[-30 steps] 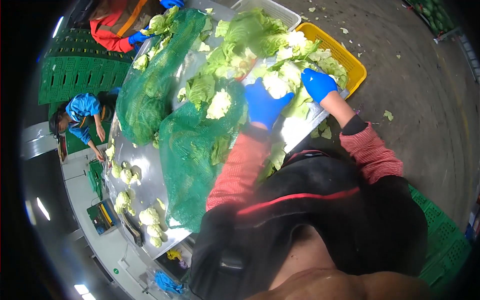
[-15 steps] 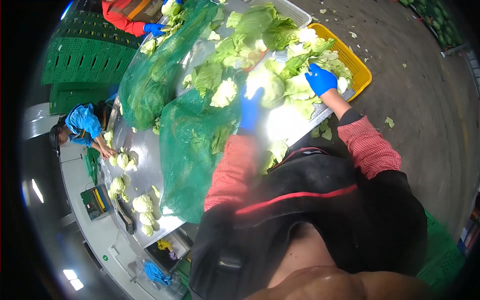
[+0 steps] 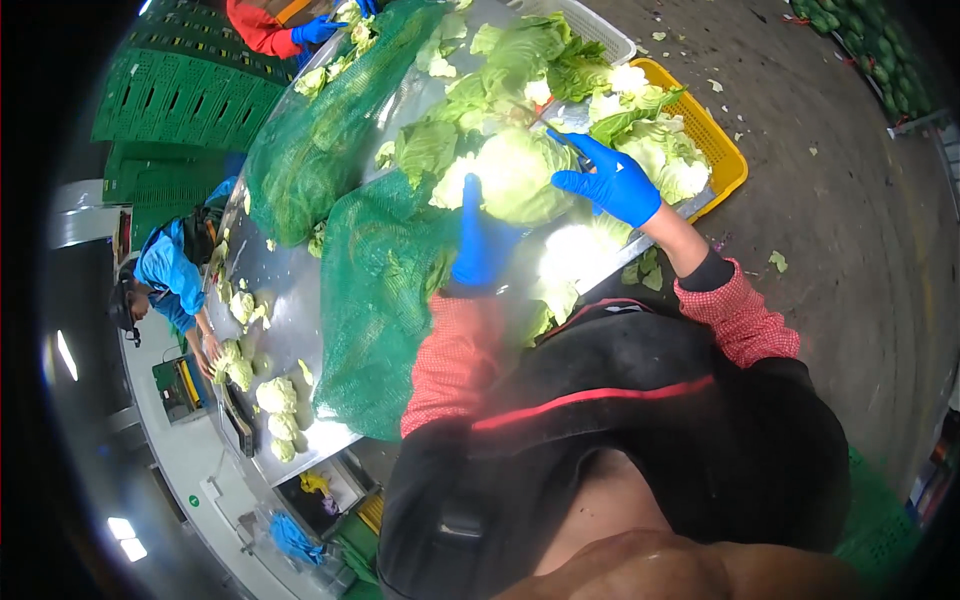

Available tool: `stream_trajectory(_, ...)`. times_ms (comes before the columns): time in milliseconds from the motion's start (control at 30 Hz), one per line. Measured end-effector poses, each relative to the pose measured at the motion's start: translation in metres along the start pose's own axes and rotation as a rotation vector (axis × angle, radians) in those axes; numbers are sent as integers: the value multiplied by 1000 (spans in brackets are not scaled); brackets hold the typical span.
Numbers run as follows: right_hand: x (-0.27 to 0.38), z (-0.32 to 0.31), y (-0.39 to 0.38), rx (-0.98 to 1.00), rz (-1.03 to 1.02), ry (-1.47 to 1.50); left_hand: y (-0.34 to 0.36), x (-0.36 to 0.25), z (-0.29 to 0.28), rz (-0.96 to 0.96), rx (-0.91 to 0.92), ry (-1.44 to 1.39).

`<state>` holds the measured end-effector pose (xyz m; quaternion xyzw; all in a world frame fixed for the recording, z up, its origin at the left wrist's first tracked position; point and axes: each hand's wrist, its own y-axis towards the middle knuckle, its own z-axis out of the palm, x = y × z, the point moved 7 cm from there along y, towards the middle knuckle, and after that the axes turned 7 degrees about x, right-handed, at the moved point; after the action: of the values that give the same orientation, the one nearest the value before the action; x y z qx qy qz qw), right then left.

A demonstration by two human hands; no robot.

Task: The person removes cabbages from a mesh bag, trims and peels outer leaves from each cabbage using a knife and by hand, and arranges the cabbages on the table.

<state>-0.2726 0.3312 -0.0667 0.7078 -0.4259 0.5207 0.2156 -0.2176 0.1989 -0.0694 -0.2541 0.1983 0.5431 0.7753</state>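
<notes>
A large pale green cabbage [image 3: 520, 178] lies on the metal table between my hands. My left hand [image 3: 480, 240], in a blue glove, is at its near left side. One finger stretches out and the rest is smeared by motion; contact is unclear. My blue-gloved right hand [image 3: 622, 185] is at the cabbage's right side, thumb and fingers apart. A thin dark strip [image 3: 540, 122] shows by its fingertips, too unclear to name. Loose cabbage leaves [image 3: 520, 60] are heaped beyond. More leaves and a cut cabbage [image 3: 668, 150] sit right of my right hand.
Green mesh netting [image 3: 375, 300] covers the table's left part. A yellow crate [image 3: 725, 150] and a white crate [image 3: 600, 30] stand along the far right edge. Two people work across the table, one handling small cabbages [image 3: 235, 365]. Leaf scraps litter the floor [image 3: 830, 200].
My right hand has moved left from the leaves to the cabbage, which now sits slightly nearer and further left. My left hand has shifted left and nearer. A co-worker's hands have moved along the small cabbages.
</notes>
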Motion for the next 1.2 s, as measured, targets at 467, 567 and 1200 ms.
stream_trajectory(467,-34,11,-5,253,-73,520,0,-3,-33,113,64,-494)
stream_trajectory(567,-34,13,13,51,-63,373,-7,-12,-40,92,-131,417)
stream_trajectory(1200,-26,-4,-17,-327,-174,-551,18,8,-48,99,-309,1604)
